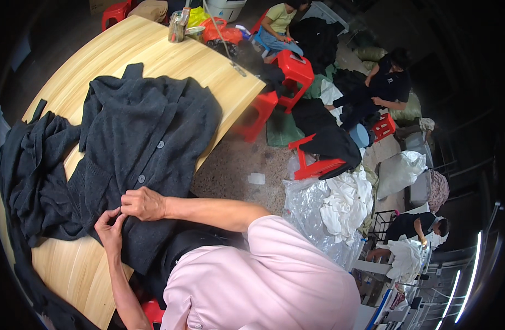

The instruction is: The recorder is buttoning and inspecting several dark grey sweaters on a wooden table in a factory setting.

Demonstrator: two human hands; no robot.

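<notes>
A dark grey knitted cardigan (148, 110) lies spread on the wooden table, its front edge bearing round grey buttons (141, 179). Low on that front edge, my left hand (111, 230) pinches the knit with thumb and forefinger. My right hand (143, 203) is closed with its fingertips against those of the left, gripping the same spot. Whether a button or a thread sits between the fingertips is hidden. Beside the cardigan, on the left, is a rumpled heap of dark knitwear (35, 170), which neither hand touches.
The pale wooden table (65, 275) has a curved far edge; a jar of tools (177, 30) stands near its far corner. Red stools (296, 74) are to the right. White cloth (346, 201) lies on clear plastic sheeting (304, 203). Several people (387, 82) sit or work farther off.
</notes>
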